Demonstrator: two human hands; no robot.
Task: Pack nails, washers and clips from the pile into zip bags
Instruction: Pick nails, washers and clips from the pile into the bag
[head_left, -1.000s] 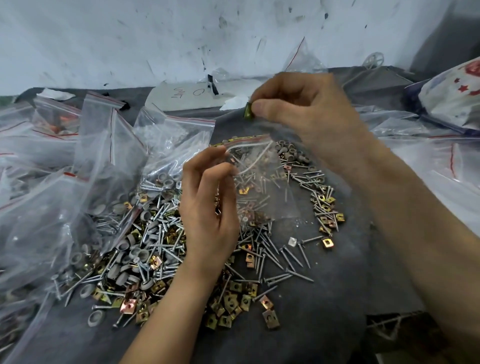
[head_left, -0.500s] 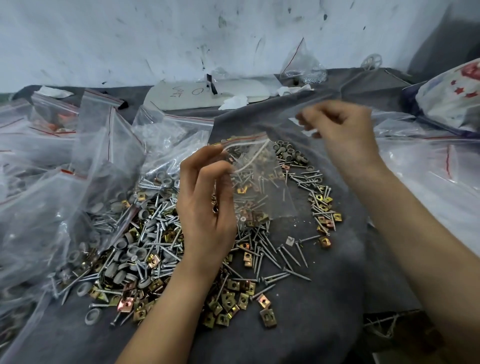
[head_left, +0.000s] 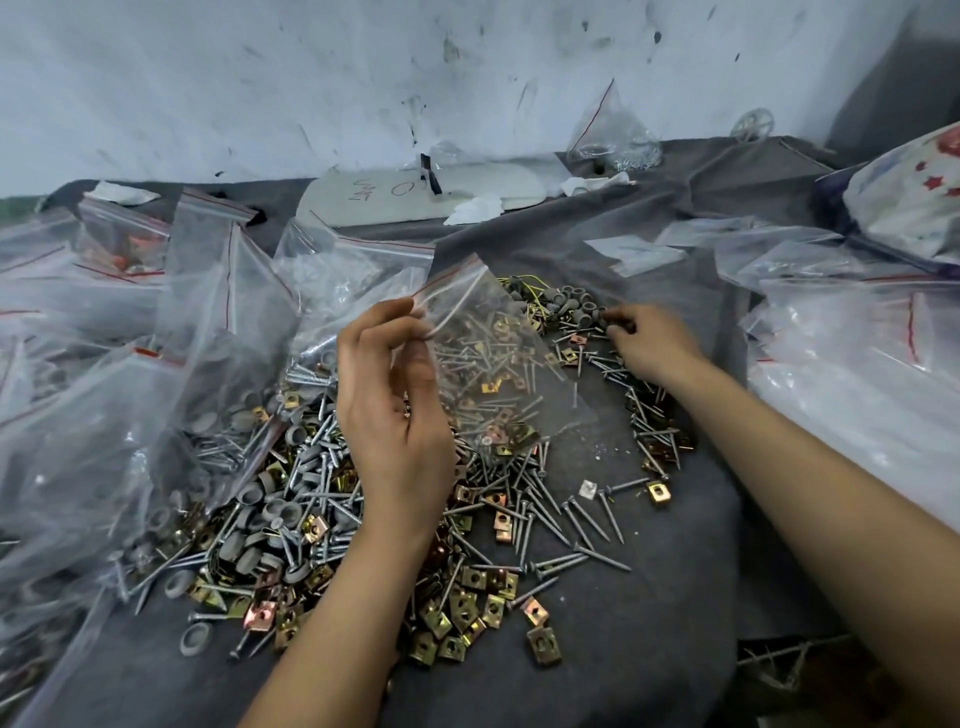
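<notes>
A pile of silver nails (head_left: 550, 499), grey washers (head_left: 280, 512) and brass clips (head_left: 462, 608) lies on a dark grey cloth (head_left: 623, 649). My left hand (head_left: 395, 410) holds a small clear zip bag (head_left: 498, 353) upright by its red-lined mouth above the pile; a few clips and a nail show inside it. My right hand (head_left: 649, 343) is down at the far edge of the pile, fingers curled and pinching at grey washers (head_left: 576, 304) there. Exactly what it pinches is blurred.
Many clear zip bags (head_left: 104, 415) with hardware crowd the left side, more clear zip bags (head_left: 852, 353) lie on the right. A white board (head_left: 415, 195) and a small bag of screws (head_left: 618, 140) sit by the wall. A printed sack (head_left: 914, 202) is far right.
My right hand dropped a clip from above the bag's mouth, swung right and came down onto the far side of the pile. My left hand kept holding the bag.
</notes>
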